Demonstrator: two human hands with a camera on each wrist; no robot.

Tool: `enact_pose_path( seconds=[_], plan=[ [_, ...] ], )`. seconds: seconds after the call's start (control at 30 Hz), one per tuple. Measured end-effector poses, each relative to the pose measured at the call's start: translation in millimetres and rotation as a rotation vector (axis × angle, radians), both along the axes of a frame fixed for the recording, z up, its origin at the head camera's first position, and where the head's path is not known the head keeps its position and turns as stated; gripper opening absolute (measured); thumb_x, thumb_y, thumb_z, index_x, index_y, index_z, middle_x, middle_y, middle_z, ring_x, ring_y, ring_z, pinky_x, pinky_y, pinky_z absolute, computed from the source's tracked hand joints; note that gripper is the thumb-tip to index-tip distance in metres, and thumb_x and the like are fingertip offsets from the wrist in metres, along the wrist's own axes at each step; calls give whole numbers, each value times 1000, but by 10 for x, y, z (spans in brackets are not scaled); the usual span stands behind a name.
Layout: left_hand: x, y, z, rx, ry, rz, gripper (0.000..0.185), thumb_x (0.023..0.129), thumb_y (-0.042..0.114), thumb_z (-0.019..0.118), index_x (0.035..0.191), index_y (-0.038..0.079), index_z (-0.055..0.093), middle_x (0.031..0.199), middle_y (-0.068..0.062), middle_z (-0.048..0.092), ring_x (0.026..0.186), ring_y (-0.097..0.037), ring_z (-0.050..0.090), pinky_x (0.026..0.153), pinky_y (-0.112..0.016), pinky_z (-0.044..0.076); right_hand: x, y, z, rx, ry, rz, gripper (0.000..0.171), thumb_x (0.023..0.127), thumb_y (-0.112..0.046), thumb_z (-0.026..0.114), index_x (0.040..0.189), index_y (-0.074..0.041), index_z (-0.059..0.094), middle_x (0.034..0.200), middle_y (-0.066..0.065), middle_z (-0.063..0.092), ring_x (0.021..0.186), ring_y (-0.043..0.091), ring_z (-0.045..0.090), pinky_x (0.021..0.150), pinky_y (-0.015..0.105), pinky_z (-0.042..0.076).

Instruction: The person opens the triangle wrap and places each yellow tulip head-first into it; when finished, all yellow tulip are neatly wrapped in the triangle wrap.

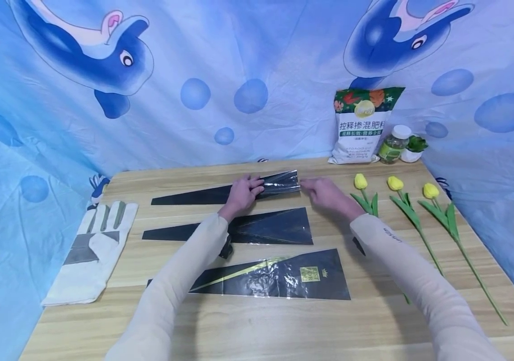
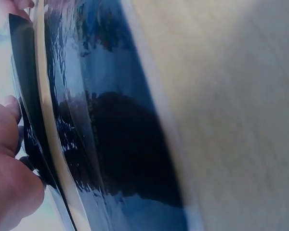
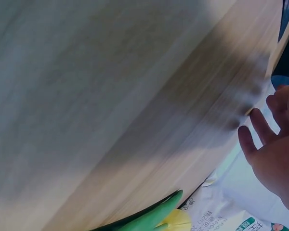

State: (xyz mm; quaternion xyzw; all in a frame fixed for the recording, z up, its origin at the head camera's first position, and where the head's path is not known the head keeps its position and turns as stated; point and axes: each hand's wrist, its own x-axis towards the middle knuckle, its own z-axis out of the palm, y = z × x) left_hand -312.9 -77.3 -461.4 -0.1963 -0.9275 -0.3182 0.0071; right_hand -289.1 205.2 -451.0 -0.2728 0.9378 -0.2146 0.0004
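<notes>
Three black plastic flower sleeves lie in a row on the wooden table [image 1: 284, 321]. My left hand [image 1: 244, 193] pinches the far sleeve [image 1: 279, 183] near its wide, glossy end. The left wrist view shows that hand [image 2: 9, 168] at the edge of the shiny dark film [image 2: 115, 144]. My right hand [image 1: 324, 193] lies just right of the sleeve's wide end with its fingers straight, tips on the table. In the right wrist view its spread fingers [image 3: 274, 154] hold nothing. The middle sleeve [image 1: 275, 228] and the near sleeve [image 1: 284, 278], which has a yellow stripe, lie flat under my forearms.
Three yellow tulips [image 1: 395, 183] lie side by side at the right; one bloom [image 3: 154, 219] shows by my right wrist. White work gloves [image 1: 94, 250] lie at the left edge. A fertilizer bag [image 1: 362, 125], a jar [image 1: 394, 145] and a small potted plant [image 1: 414, 148] stand at the back right.
</notes>
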Motion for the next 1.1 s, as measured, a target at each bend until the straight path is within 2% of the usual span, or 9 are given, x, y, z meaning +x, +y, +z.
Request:
enact_pose_path(
  seconds=[0.13, 0.2, 0.27, 0.47, 0.5, 0.63, 0.73, 0.83, 1.1],
  plan=[
    [6, 5, 3, 35, 6, 3, 33, 99, 19, 65, 129, 6, 67, 141, -11, 56, 141, -35, 38, 116, -45, 29, 23, -1, -3, 88, 0, -17, 45, 95, -1, 49, 139, -4, 57, 147, 15, 49, 136, 45, 40, 112, 63, 25],
    [9, 10, 3, 36, 9, -1, 32, 99, 18, 65, 129, 6, 67, 140, -11, 57, 141, -35, 39, 116, -45, 30, 33, -8, 2, 75, -20, -43, 45, 96, -3, 49, 141, -4, 56, 148, 14, 48, 136, 45, 40, 112, 63, 25],
    [9, 15, 0, 28, 14, -9, 32, 99, 18, 65, 129, 6, 67, 139, -11, 57, 140, -35, 39, 116, -46, 30, 38, -28, 9, -13, -68, -72, 43, 100, -5, 48, 142, -3, 53, 148, 16, 49, 131, 44, 46, 111, 59, 32],
    [14, 29, -7, 24, 17, -4, 33, 99, 18, 64, 129, 6, 66, 139, -10, 57, 140, -35, 39, 115, -46, 30, 28, -154, 88, -431, -257, -239, 41, 104, -20, 54, 140, 1, 54, 141, 19, 55, 123, 36, 56, 103, 46, 46],
    [14, 31, -9, 29, 15, 2, 32, 99, 18, 64, 129, 6, 66, 139, -10, 58, 140, -34, 39, 115, -46, 30, 17, -183, 105, -471, -255, -269, 40, 103, -22, 57, 136, 1, 58, 137, 19, 58, 125, 33, 55, 104, 45, 45],
    [5, 52, -21, 32, 31, 9, 31, 99, 18, 65, 128, 6, 67, 137, -9, 60, 139, -35, 41, 115, -45, 31, -25, -276, 140, -562, -234, -369, 31, 99, -23, 66, 119, 0, 68, 114, 18, 69, 104, 29, 63, 92, 39, 52],
    [6, 62, -29, 19, 51, 13, 30, 99, 18, 66, 126, 6, 69, 133, -10, 62, 137, -35, 43, 114, -45, 33, -38, -313, 140, -593, -232, -412, 24, 97, -20, 68, 110, 0, 71, 103, 15, 70, 91, 25, 63, 80, 33, 54],
    [20, 70, -22, 8, 72, 18, 28, 98, 19, 67, 123, 7, 72, 128, -11, 66, 133, -34, 49, 111, -44, 38, -40, -316, 132, -608, -239, -430, 23, 97, -20, 68, 108, 0, 71, 103, 15, 70, 88, 23, 62, 75, 30, 53],
    [28, 44, -1, 46, 65, 63, 23, 97, 19, 69, 116, 8, 76, 123, -9, 69, 128, -29, 55, 107, -41, 43, -21, -327, 137, -638, -289, -453, 23, 97, -22, 68, 111, -3, 69, 109, 13, 69, 94, 24, 61, 79, 32, 53]
  ],
)
